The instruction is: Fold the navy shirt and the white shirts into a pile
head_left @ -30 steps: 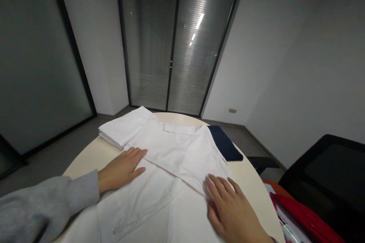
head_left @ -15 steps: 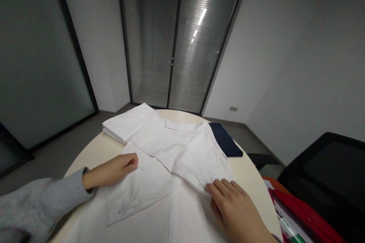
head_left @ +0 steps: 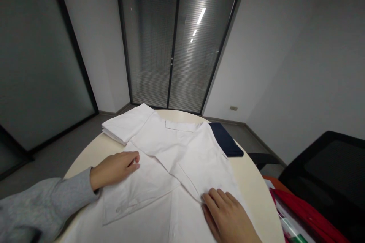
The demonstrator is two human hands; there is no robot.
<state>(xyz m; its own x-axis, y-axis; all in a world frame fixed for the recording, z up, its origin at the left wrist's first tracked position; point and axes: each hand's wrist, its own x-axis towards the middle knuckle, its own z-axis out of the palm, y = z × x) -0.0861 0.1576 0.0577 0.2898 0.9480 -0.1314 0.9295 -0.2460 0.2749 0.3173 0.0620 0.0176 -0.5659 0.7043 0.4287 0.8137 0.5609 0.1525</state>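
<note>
Centrally, creased white shirt [head_left: 173,155] over round counter [head_left: 249,174]; left fingers [head_left: 134,155], right fingers [head_left: 218,198] curled, grasp unclear; folded navy cloth [head_left: 225,140] right of centre.

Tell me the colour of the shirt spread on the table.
The shirt is plain white, seen best in the head view.

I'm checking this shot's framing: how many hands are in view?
2: the left hand over the left part of the white garment, and the right hand on its nearer right part. No others show.
</note>
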